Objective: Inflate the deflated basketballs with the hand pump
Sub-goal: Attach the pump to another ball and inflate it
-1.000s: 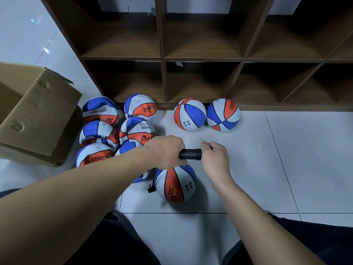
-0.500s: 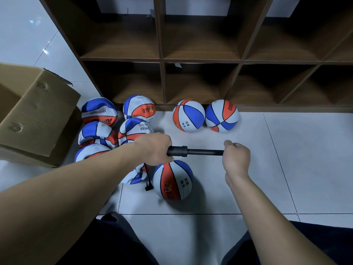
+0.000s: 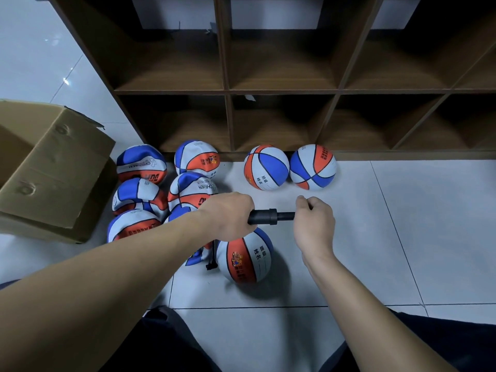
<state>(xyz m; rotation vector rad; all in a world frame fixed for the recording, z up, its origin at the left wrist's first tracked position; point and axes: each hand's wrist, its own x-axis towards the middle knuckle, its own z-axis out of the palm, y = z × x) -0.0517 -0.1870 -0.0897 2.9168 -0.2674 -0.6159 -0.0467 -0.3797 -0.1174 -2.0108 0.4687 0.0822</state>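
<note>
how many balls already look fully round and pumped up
3: two side by side against the shelf base, one under the pump. The flat ones lie piled to the left; more may be hidden there.

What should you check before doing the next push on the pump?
1. Left hand grips the pump barrel: ok.
2. Right hand holds the pump handle: ok, though the handle itself is hidden in the fingers.
3. Hose runs down to the ball being filled: ok.
4. Needle seated in the valve: cannot tell, it is hidden behind the ball.
5. Ball rests on the floor below the pump: ok.
6. Ball full enough to stop: cannot tell; it looks round, like the two balls by the shelf.
</note>
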